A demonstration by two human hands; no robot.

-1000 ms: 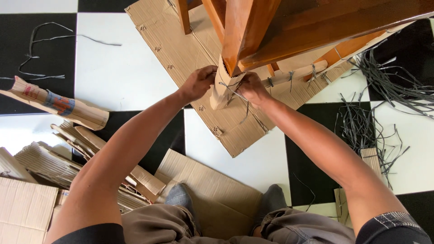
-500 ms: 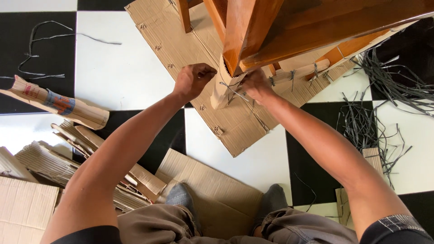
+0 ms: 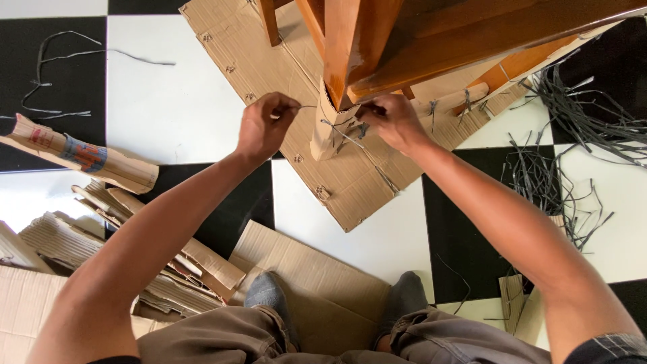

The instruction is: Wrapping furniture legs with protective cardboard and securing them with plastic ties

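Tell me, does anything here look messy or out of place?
Yes. Loose grey straps lie tangled on the floor at right, and torn cardboard scraps are piled at left. The hands pull one strap.

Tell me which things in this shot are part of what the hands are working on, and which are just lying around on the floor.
In hand:
left hand, pinching the grey strap
right hand, at the cardboard wrap
wooden furniture leg

Lying about:
flat cardboard sheet under the furniture
rolled cardboard piece
cardboard scrap pile
loose grey straps
checkered floor
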